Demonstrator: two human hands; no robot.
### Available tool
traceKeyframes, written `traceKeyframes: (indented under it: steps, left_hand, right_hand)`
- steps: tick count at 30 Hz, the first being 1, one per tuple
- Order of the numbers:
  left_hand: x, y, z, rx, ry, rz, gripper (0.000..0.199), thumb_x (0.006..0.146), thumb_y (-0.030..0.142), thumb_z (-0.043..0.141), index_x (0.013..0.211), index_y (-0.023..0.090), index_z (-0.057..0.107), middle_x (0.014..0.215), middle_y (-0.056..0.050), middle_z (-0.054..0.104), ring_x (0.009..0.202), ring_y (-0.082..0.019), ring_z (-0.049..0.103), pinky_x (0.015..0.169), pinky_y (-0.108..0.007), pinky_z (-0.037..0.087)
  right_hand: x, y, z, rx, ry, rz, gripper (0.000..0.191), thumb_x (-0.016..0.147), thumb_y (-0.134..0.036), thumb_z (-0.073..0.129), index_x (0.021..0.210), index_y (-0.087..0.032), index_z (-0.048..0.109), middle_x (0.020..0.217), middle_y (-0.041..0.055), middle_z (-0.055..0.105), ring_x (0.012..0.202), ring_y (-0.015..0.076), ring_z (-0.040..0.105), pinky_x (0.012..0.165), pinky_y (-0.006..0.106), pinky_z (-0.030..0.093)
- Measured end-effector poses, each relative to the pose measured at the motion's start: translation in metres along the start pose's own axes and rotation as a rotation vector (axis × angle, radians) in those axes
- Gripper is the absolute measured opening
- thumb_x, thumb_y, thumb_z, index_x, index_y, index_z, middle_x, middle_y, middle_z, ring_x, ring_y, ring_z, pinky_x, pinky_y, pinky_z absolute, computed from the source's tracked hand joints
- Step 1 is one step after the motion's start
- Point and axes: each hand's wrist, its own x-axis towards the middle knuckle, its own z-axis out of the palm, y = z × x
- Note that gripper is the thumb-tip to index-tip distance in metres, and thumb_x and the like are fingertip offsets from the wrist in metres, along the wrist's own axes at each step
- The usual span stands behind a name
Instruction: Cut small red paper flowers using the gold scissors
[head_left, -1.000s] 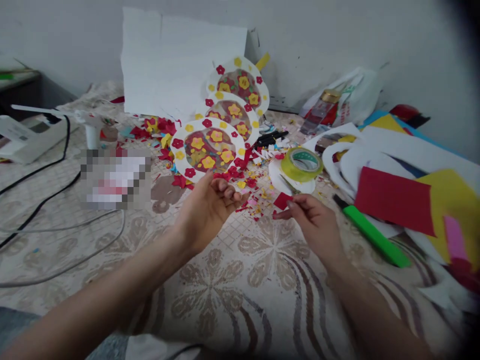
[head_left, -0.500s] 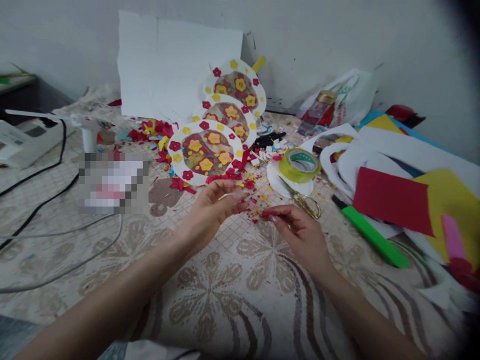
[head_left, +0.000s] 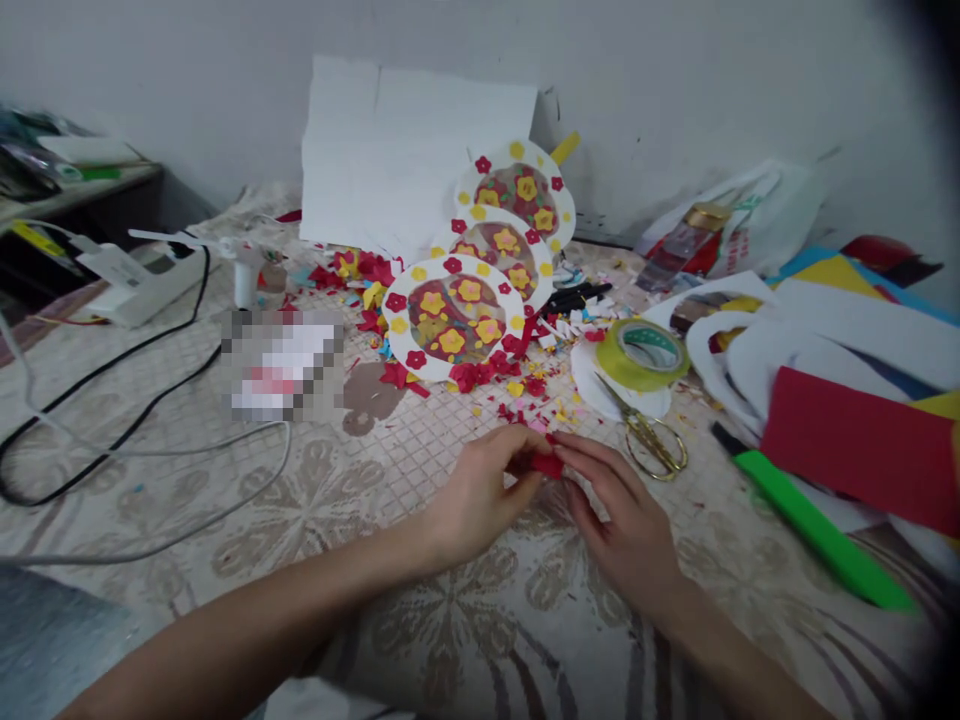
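My left hand (head_left: 480,495) and my right hand (head_left: 619,515) meet fingertip to fingertip over a patterned cloth, both pinching a small red paper piece (head_left: 546,465). Just beyond them lie red and yellow paper scraps (head_left: 517,385). Three white paper discs decorated with red and yellow flowers (head_left: 450,315) lean in a row behind the scraps. Gold-handled scissors (head_left: 649,435) lie to the right of my hands, next to a roll of yellow-green tape (head_left: 643,352).
A green marker-like stick (head_left: 814,525) and red (head_left: 862,445), yellow and white paper sheets lie at the right. Black and grey cables (head_left: 112,430) cross the cloth at the left, near a white glue gun (head_left: 240,265). White board (head_left: 405,150) leans on the wall.
Both hands have come together and lower toward the cloth; the red piece, earlier only in my right hand, is now pinched by both. The view shifted left, so everything sits further right.
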Motion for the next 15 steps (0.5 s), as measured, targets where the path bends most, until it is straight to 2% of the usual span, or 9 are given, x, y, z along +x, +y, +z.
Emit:
traceKeyframes:
  steps: [3,6,8,10,13,15]
  left_hand:
    - [0.002,0.002,-0.003,-0.026,0.017,-0.005,0.016,0.080,0.010,0.051,0.093,0.016,0.059,0.087,-0.003,0.064,0.078,-0.013,0.060,0.074,-0.025,0.049]
    - [0.003,0.004,-0.005,-0.035,0.006,0.006,0.012,0.081,0.013,0.053,0.090,0.015,0.060,0.085,-0.004,0.065,0.075,-0.013,0.059,0.069,-0.024,0.048]
    - [0.002,0.004,-0.005,-0.033,-0.035,0.027,0.011,0.080,0.012,0.053,0.088,0.015,0.061,0.084,-0.004,0.065,0.075,-0.013,0.059,0.069,-0.024,0.048]
    - [0.002,0.003,-0.004,-0.029,-0.083,0.043,0.013,0.079,0.010,0.053,0.086,0.015,0.062,0.083,-0.004,0.065,0.075,-0.013,0.059,0.070,-0.024,0.048]
    - [0.000,0.001,-0.001,-0.023,-0.114,0.038,0.017,0.074,0.006,0.054,0.086,0.015,0.062,0.084,-0.004,0.064,0.076,-0.013,0.059,0.071,-0.024,0.049]
    - [0.000,0.000,0.000,-0.029,-0.117,0.023,0.016,0.073,0.006,0.056,0.085,0.014,0.061,0.083,-0.004,0.063,0.074,-0.012,0.059,0.070,-0.023,0.049]
  right_hand:
    - [0.000,-0.003,-0.001,0.070,-0.011,0.041,0.046,0.084,-0.009,0.046,0.125,-0.029,0.046,0.125,0.0072,0.052,0.115,0.0221,0.050,0.100,0.043,0.041]
    - [0.002,-0.003,-0.004,0.288,0.019,0.259,0.035,0.087,-0.019,0.047,0.121,-0.027,0.049,0.126,0.0079,0.050,0.114,0.0229,0.051,0.096,0.041,0.044]
    - [0.002,-0.001,-0.005,0.485,0.025,0.459,0.029,0.089,-0.027,0.046,0.117,-0.026,0.050,0.118,0.0085,0.054,0.104,0.0215,0.056,0.084,0.036,0.050]
    - [0.001,0.004,-0.004,0.652,0.015,0.601,0.025,0.088,-0.032,0.049,0.112,-0.025,0.051,0.102,0.0066,0.059,0.087,0.0182,0.059,0.071,0.029,0.052]
    - [-0.001,0.010,-0.001,0.790,-0.017,0.683,0.024,0.084,-0.032,0.056,0.107,-0.024,0.051,0.085,0.0016,0.057,0.065,0.0124,0.056,0.057,0.023,0.049]
    - [-0.003,0.011,0.000,0.776,-0.024,0.680,0.023,0.084,-0.030,0.057,0.106,-0.025,0.050,0.083,0.0003,0.056,0.064,0.0113,0.055,0.057,0.022,0.048]
